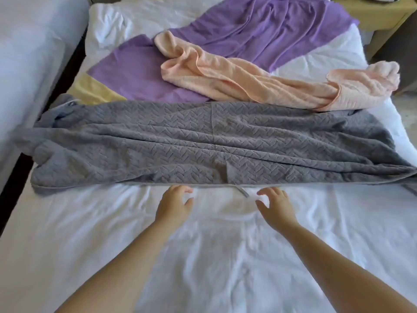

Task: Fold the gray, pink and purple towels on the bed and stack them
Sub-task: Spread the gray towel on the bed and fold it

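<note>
The gray towel (pixel 203 141) lies stretched across the bed from left to right, wrinkled, with a small hanging loop at its near edge. Behind it the pink towel (pixel 237 80) lies crumpled, partly over the purple towel (pixel 270 30), which is spread toward the head of the bed. My left hand (pixel 173 204) and my right hand (pixel 276 206) hover just short of the gray towel's near edge, either side of the loop. Both have loosely curled fingers and hold nothing.
The white bed sheet (pixel 203 256) lies wrinkled under my arms. A yellow cloth (pixel 94 90) peeks out beside the purple towel. A second bed (pixel 27 64) stands at the left across a dark gap. A wooden nightstand (pixel 383 16) is at the far right.
</note>
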